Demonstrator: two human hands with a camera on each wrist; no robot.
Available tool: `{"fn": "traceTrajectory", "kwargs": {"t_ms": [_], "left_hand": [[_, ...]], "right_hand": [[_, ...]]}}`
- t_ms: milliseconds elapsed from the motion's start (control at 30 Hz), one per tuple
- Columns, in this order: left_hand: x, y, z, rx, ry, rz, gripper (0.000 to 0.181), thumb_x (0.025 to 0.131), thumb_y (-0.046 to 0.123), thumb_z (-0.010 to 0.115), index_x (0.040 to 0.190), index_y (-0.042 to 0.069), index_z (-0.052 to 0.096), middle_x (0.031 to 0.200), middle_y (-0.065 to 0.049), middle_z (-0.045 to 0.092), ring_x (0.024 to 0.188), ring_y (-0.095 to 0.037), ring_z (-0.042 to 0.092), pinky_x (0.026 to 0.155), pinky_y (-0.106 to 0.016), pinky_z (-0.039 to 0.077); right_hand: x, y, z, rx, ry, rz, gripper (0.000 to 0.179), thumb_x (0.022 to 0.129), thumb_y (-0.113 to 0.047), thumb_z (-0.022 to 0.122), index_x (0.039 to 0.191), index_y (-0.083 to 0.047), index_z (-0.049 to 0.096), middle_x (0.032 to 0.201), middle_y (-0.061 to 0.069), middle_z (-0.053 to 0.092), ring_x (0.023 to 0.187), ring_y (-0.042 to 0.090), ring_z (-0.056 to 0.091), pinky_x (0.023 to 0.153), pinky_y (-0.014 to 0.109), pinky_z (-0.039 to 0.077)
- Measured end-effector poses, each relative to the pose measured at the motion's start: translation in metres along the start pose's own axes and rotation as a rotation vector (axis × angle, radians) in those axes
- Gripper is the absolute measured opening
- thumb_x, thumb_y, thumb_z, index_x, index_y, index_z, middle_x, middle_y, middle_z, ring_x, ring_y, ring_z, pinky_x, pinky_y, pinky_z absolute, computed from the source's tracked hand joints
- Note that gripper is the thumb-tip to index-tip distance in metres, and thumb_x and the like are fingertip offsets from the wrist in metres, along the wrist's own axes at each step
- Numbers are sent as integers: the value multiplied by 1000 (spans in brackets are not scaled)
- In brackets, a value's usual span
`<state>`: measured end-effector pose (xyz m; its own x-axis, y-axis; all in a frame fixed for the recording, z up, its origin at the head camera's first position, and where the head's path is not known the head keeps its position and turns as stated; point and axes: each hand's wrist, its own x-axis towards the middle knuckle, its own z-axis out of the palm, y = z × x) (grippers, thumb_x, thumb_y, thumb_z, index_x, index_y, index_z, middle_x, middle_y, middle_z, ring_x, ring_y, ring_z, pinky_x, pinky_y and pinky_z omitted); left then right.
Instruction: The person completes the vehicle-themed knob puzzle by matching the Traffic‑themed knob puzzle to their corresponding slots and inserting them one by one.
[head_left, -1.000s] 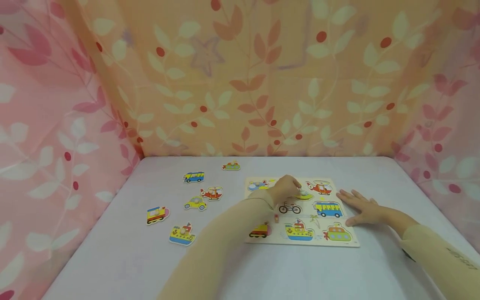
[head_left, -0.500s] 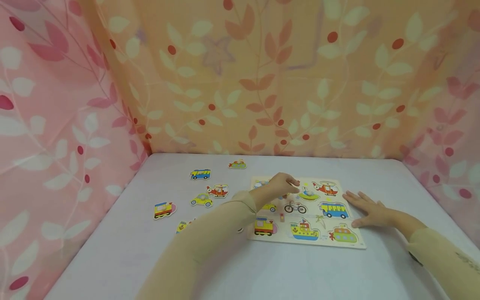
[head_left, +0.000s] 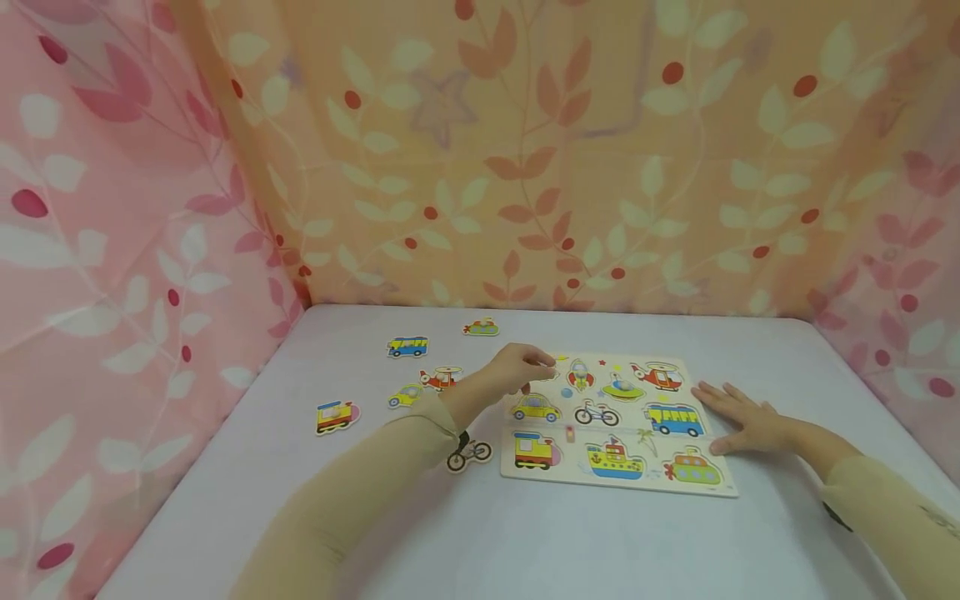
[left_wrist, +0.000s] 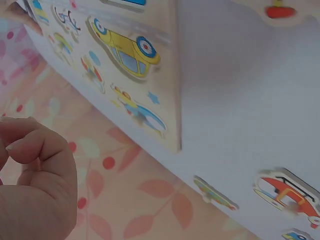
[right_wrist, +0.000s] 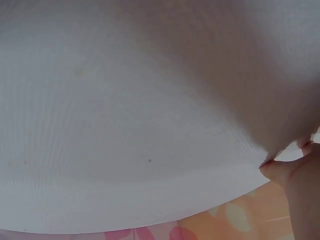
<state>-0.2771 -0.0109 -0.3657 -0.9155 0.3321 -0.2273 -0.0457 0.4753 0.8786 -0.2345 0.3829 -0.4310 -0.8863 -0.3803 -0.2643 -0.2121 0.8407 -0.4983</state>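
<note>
A pale worktop [head_left: 600, 542] carries a flat picture board [head_left: 573, 462], probably stiff and light enough to slide, so its edge would be the place to steady it. The left forearm [head_left: 360, 475] slants across to the board's far left corner, where the left hand [head_left: 517, 367] hangs with fingers loosely bent, seemingly holding nothing. The right hand [head_left: 746, 417] lies palm down, fingers spread along the board's right edge, gripping nothing. Left of the board lie a train piece [head_left: 335, 417], bus piece [head_left: 408, 347] and helicopter piece [head_left: 441, 377]; each looks thin, rigid and light, best pinched by the small knob [left_wrist: 292, 207] on its face.
</note>
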Motion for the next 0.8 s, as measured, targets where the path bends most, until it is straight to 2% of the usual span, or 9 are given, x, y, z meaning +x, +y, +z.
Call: {"fn": "traceTrajectory", "kwargs": {"t_ms": [333,600,800], "left_hand": [[-15,-13,-31,-40,42,10,29,93,18,67,120,7,66,95,-4,64,52,-13,46,46,-22,29],[-30,-25,-49,-22,87,-61,32,94,21,65,124,7,64,102,-4,64,54,-14,45,49,-23,30],[-37,-35,-62,-63,130,-92,30,94,21,66,121,8,66,106,-8,66,52,-14,44,49,-22,30]], "right_hand": [[-1,-3,0,14,-6,5,98,79,-42,76,150,-1,23,155,30,7,136,58,-8,89,80,-10],[-1,-3,1,16,-8,-6,97,79,-40,76,150,-1,22,155,30,7,135,58,-7,89,81,-9],[-2,-4,-1,19,-10,5,98,78,-39,77,150,-1,22,155,30,6,135,59,-7,88,81,-9]]}}
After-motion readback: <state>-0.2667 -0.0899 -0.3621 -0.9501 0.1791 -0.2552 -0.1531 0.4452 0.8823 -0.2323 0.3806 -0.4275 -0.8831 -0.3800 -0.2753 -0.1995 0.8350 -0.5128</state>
